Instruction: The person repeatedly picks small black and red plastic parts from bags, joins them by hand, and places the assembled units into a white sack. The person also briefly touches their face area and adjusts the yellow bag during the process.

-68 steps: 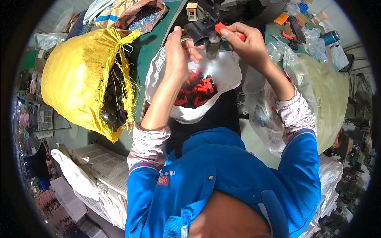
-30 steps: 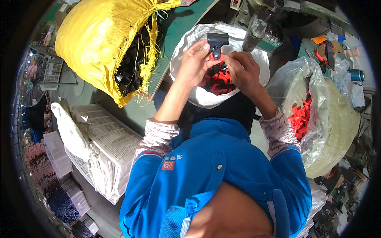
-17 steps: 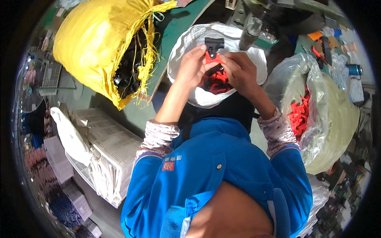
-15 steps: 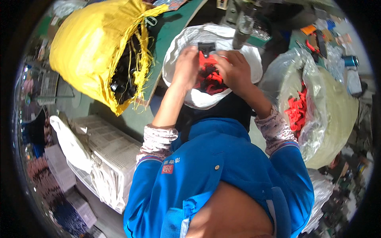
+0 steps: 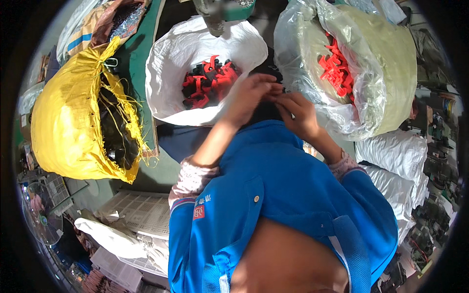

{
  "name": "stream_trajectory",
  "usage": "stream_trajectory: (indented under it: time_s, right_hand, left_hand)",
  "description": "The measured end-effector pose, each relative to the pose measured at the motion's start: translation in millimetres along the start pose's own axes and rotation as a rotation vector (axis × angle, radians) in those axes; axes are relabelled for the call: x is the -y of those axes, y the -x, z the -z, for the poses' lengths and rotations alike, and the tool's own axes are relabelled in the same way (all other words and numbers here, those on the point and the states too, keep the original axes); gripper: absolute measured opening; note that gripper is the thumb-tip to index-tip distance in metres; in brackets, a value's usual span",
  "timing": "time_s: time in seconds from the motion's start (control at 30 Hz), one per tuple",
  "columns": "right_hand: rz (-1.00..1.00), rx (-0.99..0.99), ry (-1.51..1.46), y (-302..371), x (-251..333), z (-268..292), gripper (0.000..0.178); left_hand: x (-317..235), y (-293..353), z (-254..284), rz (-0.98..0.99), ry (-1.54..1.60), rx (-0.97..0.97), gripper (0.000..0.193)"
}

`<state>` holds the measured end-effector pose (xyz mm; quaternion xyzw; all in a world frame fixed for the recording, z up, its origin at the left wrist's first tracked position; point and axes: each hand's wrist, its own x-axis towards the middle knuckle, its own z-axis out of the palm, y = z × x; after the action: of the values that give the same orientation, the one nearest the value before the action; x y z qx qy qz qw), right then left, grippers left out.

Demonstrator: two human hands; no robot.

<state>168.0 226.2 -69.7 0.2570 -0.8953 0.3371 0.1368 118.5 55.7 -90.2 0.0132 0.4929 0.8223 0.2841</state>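
My left hand (image 5: 248, 97) is beside the right rim of a white woven sack (image 5: 166, 105), its fingers pointing right and smeared by motion. Close to its fingertips, my right hand (image 5: 299, 115) has its fingers curled into a pinch. Whatever they may hold is too small or hidden to make out. Inside the sack lie several red and black plastic parts (image 5: 210, 78). To the right, a clear plastic bag (image 5: 298, 63) stands open with red plastic parts (image 5: 336, 71) in it.
On the left, a yellow woven sack (image 5: 66, 117) gapes open over black parts (image 5: 117, 132). A metal machine column (image 5: 210, 17) stands at the white sack's far rim. White perforated crates (image 5: 137, 212) are low on the left; white wrapped bundles (image 5: 393, 154) lie at the right.
Both hands have left the space over the white sack and come to its right side. The black part and red piece between them are no longer seen there. The view has turned right.
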Motion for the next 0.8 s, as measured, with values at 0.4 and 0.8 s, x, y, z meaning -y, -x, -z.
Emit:
stream_trajectory:
  time_s: [0.4, 0.8]
  right_hand:
    - [-0.134, -0.048, -0.036, 56.8, 15.3, 16.7, 0.013]
    - [-1.350, 0.176, -1.028, 37.3, -1.5, 8.4, 0.036]
  left_hand:
    - [117.5, -92.5, -20.3, 0.456, 0.406, -0.230, 0.053]
    - [74.1, -32.2, 32.9, 0.098, 0.839, -0.084, 0.017]
